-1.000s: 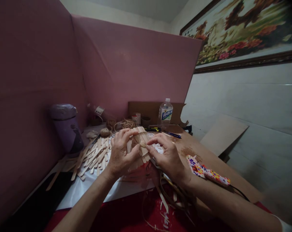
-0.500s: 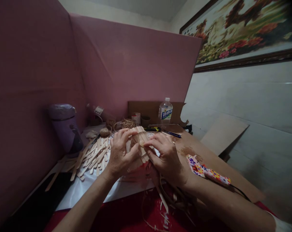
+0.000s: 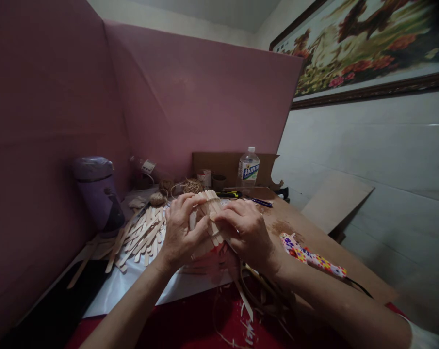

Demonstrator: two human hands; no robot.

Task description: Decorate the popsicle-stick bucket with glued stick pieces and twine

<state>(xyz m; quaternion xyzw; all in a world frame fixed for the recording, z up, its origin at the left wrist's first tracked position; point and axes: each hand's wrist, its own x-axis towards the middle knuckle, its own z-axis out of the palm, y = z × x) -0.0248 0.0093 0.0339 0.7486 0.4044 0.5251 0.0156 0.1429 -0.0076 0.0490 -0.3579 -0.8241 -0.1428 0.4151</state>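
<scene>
Pale wooden sticks, laid side by side, make up the small panel (image 3: pixel 212 198) between my two hands, in front of me at the middle of the table (image 3: pixel 284 213). It tilts, and I cannot tell whether its lower end touches anything beneath. My left hand (image 3: pixel 185 223) is clamped on its left side, fingers over the far end and thumb on the face. My right hand (image 3: pixel 248 228) lies just beside it, fingers bunched and their tips against the panel's face; the thumb is mostly hidden, so I cannot tell whether they pinch anything.

Left of my left hand, a heap of loose sticks (image 3: pixel 146 235) spreads over a white sheet (image 3: pixel 121 286). A purple tumbler (image 3: pixel 101 198) stands near the table's left edge. Toward the far edge are a ball of twine (image 3: pixel 157 198), a clear bottle (image 3: pixel 249 169), a yellow-and-black cutter (image 3: pixel 229 195) and a dark blue pen-like tool (image 3: pixel 261 202). A flower-patterned glue gun (image 3: pixel 316 259) lies near the right edge. Red cloth (image 3: pixel 183 329) shows along the near edge.
</scene>
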